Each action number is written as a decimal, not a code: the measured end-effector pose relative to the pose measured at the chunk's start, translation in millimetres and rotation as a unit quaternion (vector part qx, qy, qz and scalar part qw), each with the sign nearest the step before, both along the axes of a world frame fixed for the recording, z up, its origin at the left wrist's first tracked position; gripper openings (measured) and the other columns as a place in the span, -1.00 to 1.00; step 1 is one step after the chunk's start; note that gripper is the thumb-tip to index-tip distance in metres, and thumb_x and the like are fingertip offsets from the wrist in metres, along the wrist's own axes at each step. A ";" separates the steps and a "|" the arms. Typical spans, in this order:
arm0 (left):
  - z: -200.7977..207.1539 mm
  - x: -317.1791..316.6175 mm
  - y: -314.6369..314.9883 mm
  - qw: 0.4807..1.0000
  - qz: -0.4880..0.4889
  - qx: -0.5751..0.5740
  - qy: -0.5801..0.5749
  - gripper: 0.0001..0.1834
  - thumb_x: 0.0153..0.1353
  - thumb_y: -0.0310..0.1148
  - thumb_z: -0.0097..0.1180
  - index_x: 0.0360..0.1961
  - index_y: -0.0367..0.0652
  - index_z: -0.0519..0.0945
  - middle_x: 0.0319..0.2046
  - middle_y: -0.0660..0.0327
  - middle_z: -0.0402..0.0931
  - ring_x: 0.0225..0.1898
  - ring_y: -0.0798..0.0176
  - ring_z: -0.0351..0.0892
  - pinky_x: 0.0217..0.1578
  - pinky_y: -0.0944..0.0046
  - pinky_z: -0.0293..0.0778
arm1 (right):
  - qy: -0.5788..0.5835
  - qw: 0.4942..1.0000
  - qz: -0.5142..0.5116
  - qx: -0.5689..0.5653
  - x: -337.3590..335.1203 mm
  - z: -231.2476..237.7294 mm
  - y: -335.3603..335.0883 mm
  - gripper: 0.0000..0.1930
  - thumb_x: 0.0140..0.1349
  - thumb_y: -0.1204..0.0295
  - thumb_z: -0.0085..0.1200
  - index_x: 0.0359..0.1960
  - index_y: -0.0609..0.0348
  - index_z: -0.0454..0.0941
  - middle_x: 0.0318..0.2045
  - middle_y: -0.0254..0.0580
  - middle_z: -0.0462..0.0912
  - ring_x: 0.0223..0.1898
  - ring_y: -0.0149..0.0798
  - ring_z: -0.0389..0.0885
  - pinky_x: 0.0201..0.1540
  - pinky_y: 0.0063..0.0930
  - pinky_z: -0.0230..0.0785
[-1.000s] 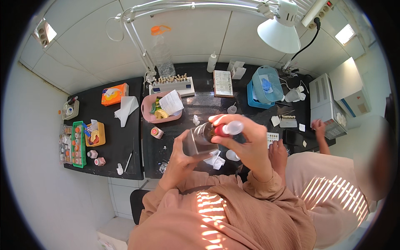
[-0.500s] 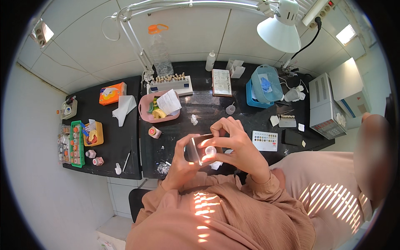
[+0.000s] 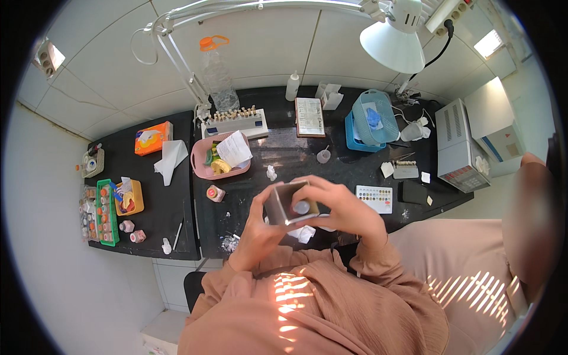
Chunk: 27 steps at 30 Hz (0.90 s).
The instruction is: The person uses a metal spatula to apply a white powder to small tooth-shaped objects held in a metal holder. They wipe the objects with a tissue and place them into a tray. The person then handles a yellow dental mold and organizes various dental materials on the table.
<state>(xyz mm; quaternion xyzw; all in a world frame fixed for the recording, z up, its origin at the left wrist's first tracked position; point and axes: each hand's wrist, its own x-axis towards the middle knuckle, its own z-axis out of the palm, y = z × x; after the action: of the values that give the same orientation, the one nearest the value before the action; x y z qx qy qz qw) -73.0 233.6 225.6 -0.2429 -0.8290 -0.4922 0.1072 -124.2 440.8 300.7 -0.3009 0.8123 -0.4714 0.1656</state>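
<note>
Left hand pose: left hand (image 3: pixel 255 222) raised over the worktop's front edge, fingers pointing up, grip closed around the side of the small open grey square box (image 3: pixel 285 202).
Right hand pose: right hand (image 3: pixel 343 207) curled over the box from the right, grip closed on its edge, fingers at the opening.
Box contents: one small white-capped vial (image 3: pixel 302 207) stands inside the box.
Box location: held in both hands above the black worktop (image 3: pixel 296 154), not resting on it.
Nearby: crumpled white tissue (image 3: pixel 305 234) just below the hands; pink oval tray (image 3: pixel 204 168) holding folded paper; blue mesh basket (image 3: pixel 373 121); green rack (image 3: pixel 106 213) of small bottles at far left.
</note>
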 end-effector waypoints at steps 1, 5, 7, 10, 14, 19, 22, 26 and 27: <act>2.8 -6.0 -1.4 1.000 -0.011 -0.001 0.004 -0.66 -0.04 -0.57 0.37 -0.25 0.13 0.78 0.30 -0.01 0.17 0.28 -0.09 0.31 0.22 0.04 0.33 | 0.015 1.000 0.001 -0.013 -7.9 -2.0 4.6 -0.59 -0.09 0.48 0.43 -0.17 0.14 0.53 -0.06 -0.16 0.56 -0.07 -0.14 0.56 -0.04 -0.35 0.43; 3.8 -18.3 -2.7 1.000 0.002 0.030 -0.005 -0.63 -0.04 -0.57 0.32 -0.21 0.13 0.76 0.38 -0.04 0.09 0.33 -0.11 0.25 0.25 0.02 0.28 | 0.108 0.991 -0.083 0.006 -52.0 3.3 34.6 -0.59 -0.07 0.52 0.42 -0.15 0.14 0.54 -0.21 -0.24 0.59 -0.17 -0.21 0.54 -0.07 -0.41 0.39; 3.6 -14.5 -7.2 0.999 0.020 0.030 -0.013 -0.64 -0.04 -0.55 0.34 -0.19 0.11 0.75 0.35 0.00 0.15 0.31 -0.07 0.29 0.23 0.03 0.31 | 0.207 0.969 -0.128 0.027 -84.3 4.9 46.1 -0.58 -0.05 0.53 0.40 -0.11 0.14 0.53 -0.14 -0.19 0.59 -0.10 -0.14 0.56 -0.04 -0.37 0.40; -4.3 -8.6 -12.8 0.998 0.012 0.010 -0.053 -0.69 -0.04 -0.56 0.33 -0.23 0.05 0.75 0.30 0.04 0.24 0.23 -0.01 0.37 0.17 0.06 0.36 | 0.331 0.923 -0.178 0.087 -141.4 -7.1 66.5 -0.56 -0.01 0.54 0.33 -0.05 0.11 0.50 0.02 -0.14 0.53 0.04 0.02 0.54 0.03 -0.23 0.43; -15.3 1.4 -22.4 0.997 0.056 0.002 -0.060 -0.72 -0.03 -0.60 0.31 -0.28 -0.01 0.73 0.19 0.10 0.37 0.08 0.08 0.49 0.07 0.11 0.44 | 0.436 0.858 -0.205 0.177 -202.4 -38.2 94.1 -0.51 0.01 0.56 0.28 0.03 0.05 0.44 0.15 -0.15 0.44 0.10 0.11 0.49 0.03 -0.13 0.45; -21.8 7.7 -35.5 0.988 0.127 -0.006 -0.092 -0.73 -0.03 -0.63 0.27 -0.30 -0.05 0.73 0.07 0.15 0.45 -0.08 0.16 0.55 -0.03 0.15 0.48 | 0.442 0.840 -0.255 0.182 -260.7 -77.5 121.6 -0.59 0.07 0.57 0.24 -0.02 0.16 0.42 0.08 0.00 0.45 0.05 0.18 0.49 0.04 -0.11 0.40; -29.3 5.6 -38.4 0.985 0.136 0.000 -0.110 -0.74 -0.03 -0.65 0.24 -0.31 -0.08 0.72 0.05 0.15 0.46 -0.11 0.18 0.56 -0.07 0.18 0.49 | 0.409 0.839 -0.295 0.203 -290.6 -90.7 142.8 -0.64 0.06 0.53 0.27 -0.13 0.19 0.41 -0.04 0.02 0.48 -0.06 0.19 0.51 -0.05 -0.07 0.40; -25.5 0.9 -35.8 0.988 0.123 -0.013 -0.092 -0.74 -0.03 -0.67 0.22 -0.31 -0.12 0.71 0.04 0.16 0.45 -0.16 0.20 0.57 -0.12 0.20 0.50 | 0.333 0.861 -0.288 0.254 -328.6 -116.1 177.8 -0.66 -0.02 0.50 0.34 -0.29 0.19 0.39 -0.20 0.02 0.48 -0.18 0.19 0.50 -0.15 -0.05 0.37; -24.0 -0.1 -33.7 0.988 0.119 -0.008 -0.093 -0.75 -0.03 -0.67 0.21 -0.30 -0.14 0.70 0.04 0.16 0.45 -0.17 0.21 0.56 -0.13 0.21 0.49 | 0.312 0.862 -0.288 0.279 -334.4 -123.8 183.3 -0.66 -0.04 0.50 0.36 -0.33 0.19 0.38 -0.22 0.02 0.48 -0.20 0.18 0.50 -0.15 -0.05 0.37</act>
<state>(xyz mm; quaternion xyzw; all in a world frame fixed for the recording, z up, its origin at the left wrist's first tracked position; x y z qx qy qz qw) -73.0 199.8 201.6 -0.0963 -0.8621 -0.4901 0.0856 -458.6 624.1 177.0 -0.1262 0.9695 -0.1335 -0.1623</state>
